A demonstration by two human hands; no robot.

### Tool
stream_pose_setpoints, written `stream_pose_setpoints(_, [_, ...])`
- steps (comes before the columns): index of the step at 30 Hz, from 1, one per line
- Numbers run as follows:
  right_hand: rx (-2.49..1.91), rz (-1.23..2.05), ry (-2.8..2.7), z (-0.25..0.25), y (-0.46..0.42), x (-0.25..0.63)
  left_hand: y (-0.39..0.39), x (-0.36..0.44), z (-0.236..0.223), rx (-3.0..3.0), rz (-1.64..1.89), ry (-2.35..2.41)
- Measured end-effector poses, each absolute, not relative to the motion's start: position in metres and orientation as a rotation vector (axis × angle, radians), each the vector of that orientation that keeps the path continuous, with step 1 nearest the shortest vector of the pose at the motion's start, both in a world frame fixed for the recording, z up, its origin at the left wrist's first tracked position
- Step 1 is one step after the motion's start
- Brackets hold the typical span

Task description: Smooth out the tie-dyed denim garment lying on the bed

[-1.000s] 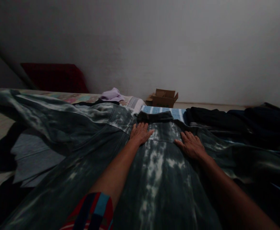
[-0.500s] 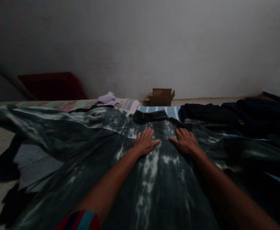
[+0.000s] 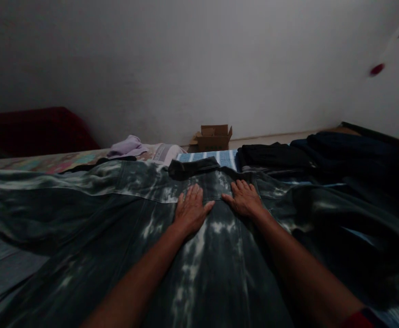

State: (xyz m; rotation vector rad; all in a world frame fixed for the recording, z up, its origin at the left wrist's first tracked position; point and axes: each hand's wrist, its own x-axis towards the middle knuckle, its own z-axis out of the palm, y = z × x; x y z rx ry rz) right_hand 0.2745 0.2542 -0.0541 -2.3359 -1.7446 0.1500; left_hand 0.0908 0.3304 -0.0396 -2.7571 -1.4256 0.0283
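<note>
Both hands lie flat, fingers spread, on the back of a bleached denim jacket spread over the bed: the left hand and the right hand side by side, just below the collar (nothing gripped, only pressed). At 2 o'clock sits a dark pile of clothes, perhaps folded trousers. At 12 o'clock, beyond, a cardboard box stands against the wall; a lilac cloth lies at 11.

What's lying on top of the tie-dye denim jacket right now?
Both hands lie flat on the jacket, just below its collar: left hand, right hand. What lies under the jacket is covered.
</note>
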Motion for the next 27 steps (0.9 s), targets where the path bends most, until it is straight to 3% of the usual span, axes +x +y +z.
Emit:
stream_pose_setpoints(12, [-2.298,0.084,-1.768,-0.058,0.253,0.279,0.341,0.088,-0.042,-2.803,0.022,-1.547])
stream_pose_setpoints(20, [-2.262,0.008,-1.815,-0.052,0.227,0.256,0.273,0.071,-0.030,-2.884,0.041,-1.372])
stream_pose_setpoints(27, [-2.202,0.132,-1.976,-0.061,0.192,0.235,0.249,0.057,-0.043,-2.925,0.102,-1.384])
